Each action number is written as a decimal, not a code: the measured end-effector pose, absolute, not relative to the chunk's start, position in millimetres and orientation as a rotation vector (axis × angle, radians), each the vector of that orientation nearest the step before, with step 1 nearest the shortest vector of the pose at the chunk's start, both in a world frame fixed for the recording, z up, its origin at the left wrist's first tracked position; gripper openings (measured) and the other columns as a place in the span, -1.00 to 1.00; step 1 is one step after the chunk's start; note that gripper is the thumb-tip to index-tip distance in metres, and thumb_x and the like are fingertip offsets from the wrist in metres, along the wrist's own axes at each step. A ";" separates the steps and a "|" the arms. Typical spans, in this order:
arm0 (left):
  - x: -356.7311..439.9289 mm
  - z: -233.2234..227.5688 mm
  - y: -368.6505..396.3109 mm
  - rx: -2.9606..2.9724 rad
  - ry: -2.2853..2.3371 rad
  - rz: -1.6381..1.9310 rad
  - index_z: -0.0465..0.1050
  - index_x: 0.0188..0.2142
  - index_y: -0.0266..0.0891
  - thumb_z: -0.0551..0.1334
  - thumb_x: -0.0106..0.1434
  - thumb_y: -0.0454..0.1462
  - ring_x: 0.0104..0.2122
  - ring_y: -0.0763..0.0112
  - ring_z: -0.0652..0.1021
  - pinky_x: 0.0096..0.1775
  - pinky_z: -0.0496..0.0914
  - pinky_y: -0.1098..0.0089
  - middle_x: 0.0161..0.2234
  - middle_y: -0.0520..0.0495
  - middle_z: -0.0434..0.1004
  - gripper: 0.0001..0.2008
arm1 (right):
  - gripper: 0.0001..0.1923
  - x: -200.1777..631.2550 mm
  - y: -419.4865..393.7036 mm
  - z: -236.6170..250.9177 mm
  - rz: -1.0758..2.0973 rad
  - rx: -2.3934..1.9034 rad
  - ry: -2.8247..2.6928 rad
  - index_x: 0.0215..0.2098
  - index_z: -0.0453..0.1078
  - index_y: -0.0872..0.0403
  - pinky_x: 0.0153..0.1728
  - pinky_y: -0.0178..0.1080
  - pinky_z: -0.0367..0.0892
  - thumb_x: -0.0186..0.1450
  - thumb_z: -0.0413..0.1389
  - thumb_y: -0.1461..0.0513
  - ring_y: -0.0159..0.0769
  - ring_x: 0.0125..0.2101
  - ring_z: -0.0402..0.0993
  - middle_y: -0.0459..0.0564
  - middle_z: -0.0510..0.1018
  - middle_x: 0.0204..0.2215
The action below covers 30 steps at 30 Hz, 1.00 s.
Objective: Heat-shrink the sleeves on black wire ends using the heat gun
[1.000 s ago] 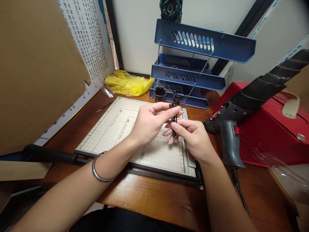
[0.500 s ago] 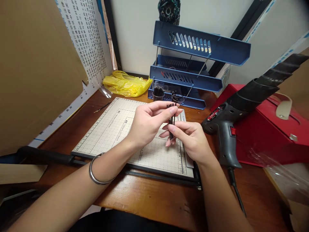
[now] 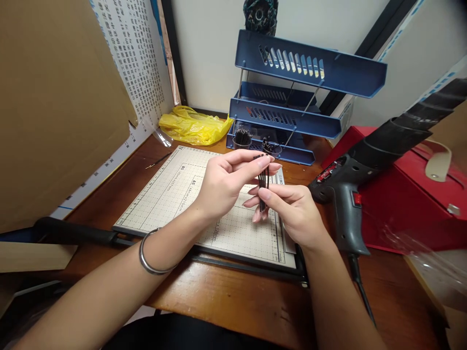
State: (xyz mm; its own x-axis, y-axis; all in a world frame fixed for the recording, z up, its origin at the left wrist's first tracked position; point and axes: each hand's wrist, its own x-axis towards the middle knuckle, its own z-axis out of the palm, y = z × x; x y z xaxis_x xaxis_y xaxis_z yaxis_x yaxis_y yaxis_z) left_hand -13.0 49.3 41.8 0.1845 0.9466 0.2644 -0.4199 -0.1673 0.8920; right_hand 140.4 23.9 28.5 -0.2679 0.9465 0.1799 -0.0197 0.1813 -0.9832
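A small bundle of thin black sticks (image 3: 263, 181) is held upright just above the gridded cutting board (image 3: 182, 194), near the centre of the frame. The left hand (image 3: 226, 187) is closed on the top ends of the bundle, pinched between thumb and fingertips, while the right hand (image 3: 295, 209) is closed around the lower part, its index finger and thumb wrapped about the sticks. What the sticks are made of cannot be told at this size.

The step in hand appears to be the evening-up of the bundle. It would be done well if the lower grip were kept loose enough for single sticks to slide, while the upper ends are pressed level by the left fingertips. The sticks are best kept parallel and vertical; a tilted bundle is likely to fan out and a stick could slip down onto the board.

Behind the hands, in the upper middle of the frame, two small cups of black sticks (image 3: 242, 138) stand before a blue stack of letter trays (image 3: 310, 73). A heat gun (image 3: 343, 194) lies on the worktop (image 3: 237, 301) just right of the right hand, against a red box (image 3: 408, 204). A yellow bag (image 3: 191, 126) lies at upper left.
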 end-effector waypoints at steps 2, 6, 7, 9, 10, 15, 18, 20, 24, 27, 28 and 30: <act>-13.8 42.1 49.6 1.155 0.616 1.328 0.65 -0.28 -0.20 0.46 0.21 -0.14 -0.21 0.21 0.71 -0.31 0.57 0.39 -0.29 -0.08 0.72 -0.81 | -0.73 141.1 24.2 27.6 1.259 -0.938 -1.500 -0.37 0.67 0.05 -0.55 -0.30 0.50 0.30 0.29 0.04 -0.36 -0.61 0.54 0.01 0.71 -0.45; -15.0 41.8 50.7 1.128 0.597 1.270 0.64 -0.29 -0.19 0.45 0.21 -0.13 -0.31 0.26 0.70 -0.38 0.55 0.39 -0.28 -0.06 0.73 -0.81 | -0.73 142.9 24.6 25.3 1.270 -0.940 -1.503 -0.32 0.67 0.05 -0.56 -0.30 0.49 0.29 0.29 0.02 -0.36 -0.60 0.55 0.02 0.72 -0.41; -15.2 41.6 51.0 1.118 0.592 1.258 0.64 -0.29 -0.19 0.45 0.21 -0.13 -0.33 0.27 0.70 -0.40 0.54 0.40 -0.27 -0.06 0.73 -0.80 | -0.73 143.3 24.7 24.9 1.274 -0.941 -1.505 -0.32 0.68 0.05 -0.56 -0.30 0.49 0.29 0.29 0.02 -0.35 -0.60 0.56 0.02 0.72 -0.40; -15.4 41.4 51.4 1.102 0.584 1.240 0.62 -0.30 -0.20 0.46 0.20 -0.13 -0.36 0.29 0.69 -0.44 0.52 0.42 -0.25 -0.07 0.73 -0.80 | -0.72 143.8 24.9 24.4 1.281 -0.939 -1.513 -0.33 0.67 0.05 -0.56 -0.31 0.48 0.30 0.28 0.02 -0.36 -0.59 0.56 0.02 0.72 -0.40; -15.4 41.4 51.4 1.097 0.576 1.237 0.61 -0.30 -0.20 0.46 0.20 -0.13 -0.36 0.30 0.69 -0.45 0.51 0.43 -0.26 -0.07 0.73 -0.81 | -0.73 143.9 25.1 24.3 1.286 -0.934 -1.518 -0.34 0.67 0.05 -0.56 -0.32 0.48 0.30 0.28 0.03 -0.37 -0.59 0.56 0.02 0.72 -0.40; -14.5 41.9 50.5 1.107 0.562 1.256 0.60 -0.31 -0.20 0.47 0.19 -0.16 -0.37 0.35 0.68 -0.44 0.49 0.47 -0.30 -0.05 0.72 -0.82 | -0.72 143.9 26.5 25.5 1.310 -0.916 -1.521 -0.35 0.67 0.05 -0.55 -0.34 0.47 0.33 0.26 0.03 -0.38 -0.59 0.57 0.01 0.73 -0.38; -14.2 41.8 50.0 1.127 0.575 1.276 0.60 -0.28 -0.19 0.48 0.17 -0.16 -0.32 0.30 0.69 -0.46 0.45 0.47 -0.31 -0.05 0.72 -0.80 | -0.70 143.9 27.0 26.5 1.307 -0.919 -1.531 -0.36 0.66 0.07 -0.56 -0.34 0.46 0.33 0.25 0.03 -0.38 -0.60 0.57 0.02 0.73 -0.38; -14.1 41.7 50.2 1.142 0.563 1.289 0.60 -0.29 -0.19 0.48 0.17 -0.17 -0.29 0.29 0.69 -0.43 0.46 0.46 -0.33 -0.04 0.71 -0.81 | -0.70 143.6 27.1 27.2 1.305 -0.919 -1.546 -0.36 0.66 0.07 -0.56 -0.35 0.45 0.35 0.24 0.04 -0.40 -0.60 0.56 0.02 0.72 -0.39; -14.3 41.6 51.2 1.149 0.510 1.295 0.60 -0.31 -0.19 0.48 0.17 -0.23 -0.29 0.34 0.69 -0.39 0.47 0.48 -0.36 0.00 0.69 -0.86 | -0.73 142.6 26.9 27.1 1.308 -0.909 -1.546 -0.34 0.67 0.07 -0.56 -0.38 0.46 0.36 0.23 0.07 -0.41 -0.59 0.57 0.00 0.71 -0.44; -14.5 41.4 52.1 1.155 0.469 1.295 0.60 -0.32 -0.20 0.48 0.18 -0.25 -0.31 0.38 0.68 -0.39 0.48 0.50 -0.37 0.00 0.69 -0.87 | -0.75 142.4 27.6 26.0 1.315 -0.889 -1.536 -0.32 0.67 0.07 -0.56 -0.40 0.46 0.36 0.24 0.09 -0.42 -0.59 0.57 -0.02 0.71 -0.44; -14.4 41.3 52.3 1.159 0.456 1.295 0.60 -0.32 -0.20 0.48 0.18 -0.25 -0.33 0.40 0.68 -0.39 0.47 0.51 -0.37 0.01 0.69 -0.87 | -0.76 142.5 28.0 25.6 1.317 -0.881 -1.532 -0.31 0.67 0.07 -0.56 -0.40 0.46 0.36 0.24 0.10 -0.43 -0.59 0.57 -0.02 0.72 -0.44; -14.1 41.2 52.8 1.159 0.436 1.298 0.59 -0.32 -0.21 0.48 0.19 -0.25 -0.36 0.44 0.66 -0.40 0.47 0.52 -0.37 0.01 0.69 -0.87 | -0.77 142.6 28.7 24.8 1.324 -0.868 -1.526 -0.30 0.67 0.06 -0.56 -0.42 0.45 0.36 0.24 0.10 -0.44 -0.59 0.58 -0.02 0.72 -0.41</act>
